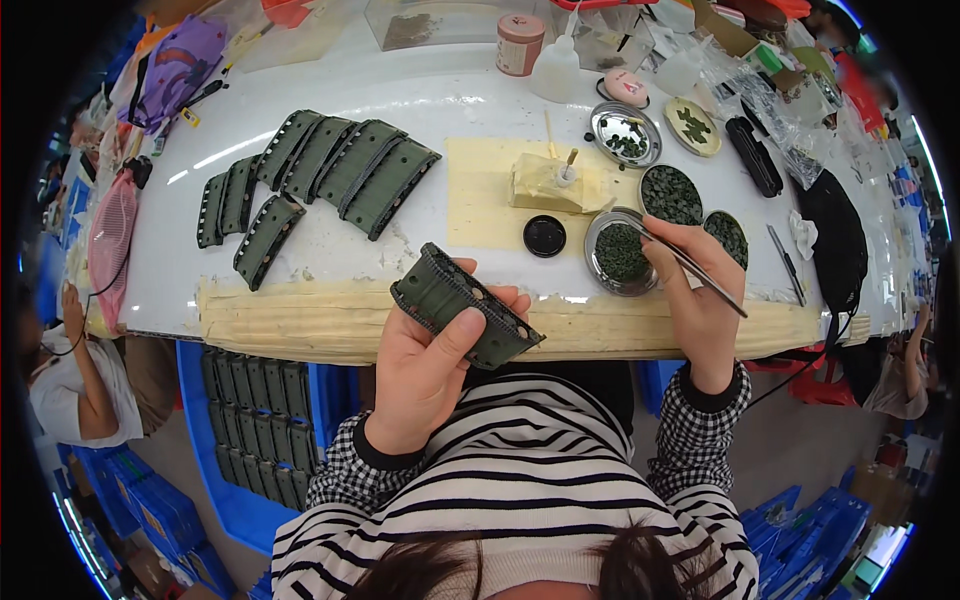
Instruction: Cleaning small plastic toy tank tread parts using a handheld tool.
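Observation:
My left hand [418, 378] is closed around a curved dark green piece [440, 305] with black studded edges, held tilted above the table's front edge. In my right hand [703, 315] is a pair of metal tweezers [712, 281], pinched between thumb and fingers. Their tips point down at a round metal dish [590, 262] of small dark green bits [622, 252]; whether they grip a bit is too small to tell. Behind that hand sit two more round dishes with larger green pieces [671, 195], one partly covered by the hand. A black round lid [544, 236] lies left of the metal dish.
Several similar curved green pieces [345, 165] lie at the left. A tape-wrapped block [550, 183] holds a small cup. Behind stand a white squeeze bottle [556, 72] and a pink tin [520, 45]. A blue crate [250, 510] is below left. Other people sit at both sides.

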A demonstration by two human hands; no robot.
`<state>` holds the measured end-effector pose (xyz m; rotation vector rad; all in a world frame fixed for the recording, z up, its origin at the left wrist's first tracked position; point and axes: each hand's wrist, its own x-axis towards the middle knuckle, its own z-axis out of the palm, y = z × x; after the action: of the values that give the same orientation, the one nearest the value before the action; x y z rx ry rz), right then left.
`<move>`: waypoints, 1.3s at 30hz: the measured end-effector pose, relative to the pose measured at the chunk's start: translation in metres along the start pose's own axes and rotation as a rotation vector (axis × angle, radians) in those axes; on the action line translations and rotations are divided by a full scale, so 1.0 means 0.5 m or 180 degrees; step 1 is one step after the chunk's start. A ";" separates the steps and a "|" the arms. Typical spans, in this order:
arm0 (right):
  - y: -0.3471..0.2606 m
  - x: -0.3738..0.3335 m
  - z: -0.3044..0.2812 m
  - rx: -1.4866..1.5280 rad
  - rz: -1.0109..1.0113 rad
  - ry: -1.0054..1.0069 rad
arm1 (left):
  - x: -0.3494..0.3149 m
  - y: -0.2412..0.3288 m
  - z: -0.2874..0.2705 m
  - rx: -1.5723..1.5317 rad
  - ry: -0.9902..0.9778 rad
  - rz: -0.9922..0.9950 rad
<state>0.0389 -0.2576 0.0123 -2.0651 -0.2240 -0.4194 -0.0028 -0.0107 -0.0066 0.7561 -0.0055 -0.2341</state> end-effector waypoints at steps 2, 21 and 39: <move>0.012 0.005 0.005 0.0201 0.0203 -0.0047 | -0.003 0.002 -0.004 0.0055 0.0028 -0.0081; 0.025 0.024 0.015 -0.0361 0.0010 -0.0216 | 0.006 -0.003 0.007 0.0965 -0.0028 0.0274; -0.101 0.001 0.055 0.0100 -0.1293 -0.0543 | 0.043 -0.030 0.021 0.1343 -0.0018 0.0308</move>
<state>0.0284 -0.2082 0.0402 -2.0233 -0.7554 -0.4793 0.0140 -0.0328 -0.0105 1.1720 -0.0992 -0.1435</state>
